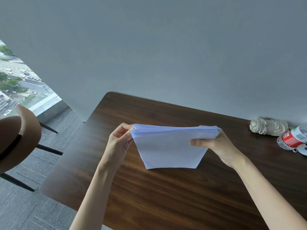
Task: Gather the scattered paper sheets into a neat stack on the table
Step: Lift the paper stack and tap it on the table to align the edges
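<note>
Paper stack is held upright over the middle of the surface, its broad face turned toward me and its top edge slightly fanned so I can see the layered sheet edges. Its lower edge hangs low, close to the wood; I cannot tell from my feed whether it touches.

My left hand is clamped on the stack's upper left corner, thumb and fingertips pinching it. My right hand grips the upper right side, thumb laid across the near face and fingers wrapped behind the edge. Both forearms reach in from the bottom of the view.

The surface is dark wood grain with rounded corners, pushed against a plain grey wall. At its far right, against the wall, lies a rolled beige bundle, and just beside it a clear bottle with a red label on its side, well apart from the stack.

Off the left end of the surface stands a brown chair on dark legs, over grey floor. Beyond it a window looks down on streets, cars and trees.
</note>
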Tool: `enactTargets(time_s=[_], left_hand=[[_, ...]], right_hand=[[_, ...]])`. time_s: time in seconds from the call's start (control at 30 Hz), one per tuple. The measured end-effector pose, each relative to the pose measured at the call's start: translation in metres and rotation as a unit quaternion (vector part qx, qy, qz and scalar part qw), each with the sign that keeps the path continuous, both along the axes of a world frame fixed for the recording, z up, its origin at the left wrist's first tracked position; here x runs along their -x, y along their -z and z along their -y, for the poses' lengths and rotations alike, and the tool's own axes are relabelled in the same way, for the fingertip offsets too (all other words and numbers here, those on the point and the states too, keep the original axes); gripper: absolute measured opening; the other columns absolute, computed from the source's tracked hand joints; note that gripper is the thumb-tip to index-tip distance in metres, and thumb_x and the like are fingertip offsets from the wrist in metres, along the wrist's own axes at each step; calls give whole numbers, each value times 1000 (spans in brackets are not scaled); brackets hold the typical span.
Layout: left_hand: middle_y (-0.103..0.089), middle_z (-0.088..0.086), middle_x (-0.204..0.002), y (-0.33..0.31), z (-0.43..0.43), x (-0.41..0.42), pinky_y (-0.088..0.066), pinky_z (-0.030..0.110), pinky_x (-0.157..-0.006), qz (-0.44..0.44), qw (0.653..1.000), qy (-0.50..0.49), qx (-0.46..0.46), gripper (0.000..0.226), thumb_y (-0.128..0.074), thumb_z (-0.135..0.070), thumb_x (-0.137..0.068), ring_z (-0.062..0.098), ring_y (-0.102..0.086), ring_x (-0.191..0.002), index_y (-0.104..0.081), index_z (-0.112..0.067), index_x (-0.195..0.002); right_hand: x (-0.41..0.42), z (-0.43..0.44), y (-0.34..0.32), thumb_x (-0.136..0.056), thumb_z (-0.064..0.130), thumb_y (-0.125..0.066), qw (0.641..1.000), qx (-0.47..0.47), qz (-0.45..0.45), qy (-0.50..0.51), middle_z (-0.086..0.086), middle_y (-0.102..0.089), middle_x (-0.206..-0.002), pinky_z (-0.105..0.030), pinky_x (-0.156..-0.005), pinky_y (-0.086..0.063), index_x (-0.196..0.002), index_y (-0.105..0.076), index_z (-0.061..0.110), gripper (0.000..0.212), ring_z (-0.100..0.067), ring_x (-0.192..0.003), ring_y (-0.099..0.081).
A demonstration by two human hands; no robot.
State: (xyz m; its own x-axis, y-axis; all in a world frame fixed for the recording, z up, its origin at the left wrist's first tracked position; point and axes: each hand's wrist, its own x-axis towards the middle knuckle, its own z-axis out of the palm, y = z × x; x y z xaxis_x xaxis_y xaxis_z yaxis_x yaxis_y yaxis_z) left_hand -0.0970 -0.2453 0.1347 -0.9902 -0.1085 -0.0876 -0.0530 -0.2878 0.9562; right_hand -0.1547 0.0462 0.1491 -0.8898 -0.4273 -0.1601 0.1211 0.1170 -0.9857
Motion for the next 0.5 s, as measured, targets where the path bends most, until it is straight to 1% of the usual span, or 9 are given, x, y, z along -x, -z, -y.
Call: enactTargets(time_s=[0.07,0.13,0.17,0.2,0.27,0.3,0.37,0.43,0.5], left_hand=[[-70,2,-101,-1,-1,-2,-48,27,-82,-1,1000,-16,9,28,-54,-39,-95,14,-66,-92,-61,-13,-100],[-67,8,-125,-3,-7,-5,-46,34,-92,21,1000,-8,10,61,-26,-57,-96,22,-62,-116,-52,-10,-127],[-63,10,-132,-3,-11,-8,-44,37,-96,27,1000,12,5,72,-18,-62,-94,26,-58,-124,-47,-10,-135],[-60,9,-136,-5,-15,-11,-43,37,-97,24,999,41,1,78,-17,-67,-92,26,-55,-127,-45,-12,-139],[-56,2,-140,-2,-23,-16,-47,33,-96,10,996,69,48,76,-34,-73,-88,21,-54,-128,-45,-19,-140],[-56,-3,-140,-2,-26,-17,-50,30,-93,7,994,70,79,69,-48,-66,-86,19,-55,-126,-45,-23,-139],[-59,-4,-135,-2,-27,-18,-54,29,-89,1,992,54,110,62,-67,-40,-79,18,-60,-120,-48,-26,-135],[-66,5,-124,1,-28,-18,-55,33,-88,10,994,41,106,51,-75,-18,-80,21,-65,-111,-54,-19,-127],[-71,7,-108,4,-28,-18,-55,33,-80,18,994,-4,107,32,-71,-7,-87,20,-68,-98,-60,-11,-116]], right_hand=[[0,-1,2,-65,13,-79,1000,2,0,12,-3,-74,-91,-23,-73,-55,-96,-73,11,31,-15,-87,-68],[-1,0,2,-64,13,-80,1000,6,2,23,1,-75,-90,-21,-73,-55,-95,-73,14,32,-13,-87,-69],[-2,0,3,-64,12,-80,1000,14,3,26,1,-75,-90,-20,-72,-55,-95,-73,14,32,-12,-86,-69],[-2,0,4,-64,10,-80,999,24,5,28,1,-76,-90,-19,-72,-55,-96,-73,13,32,-12,-86,-70],[-4,3,5,-65,6,-80,999,32,4,35,0,-76,-92,-18,-71,-54,-97,-74,12,33,-13,-87,-71],[-4,4,5,-67,5,-80,999,33,2,40,-1,-76,-94,-17,-72,-53,-98,-74,11,33,-14,-89,-71],[-6,5,7,-69,2,-80,999,29,-4,46,-2,-76,-97,-19,-75,-54,-101,-74,10,33,-16,-93,-71],[-7,5,10,-72,3,-79,999,22,-12,41,0,-75,-102,-23,-81,-55,-106,-73,11,36,-16,-98,-70],[-10,8,12,-74,6,-78,998,23,-20,49,4,-74,-106,-25,-83,-55,-109,-72,17,37,-12,-101,-68]])
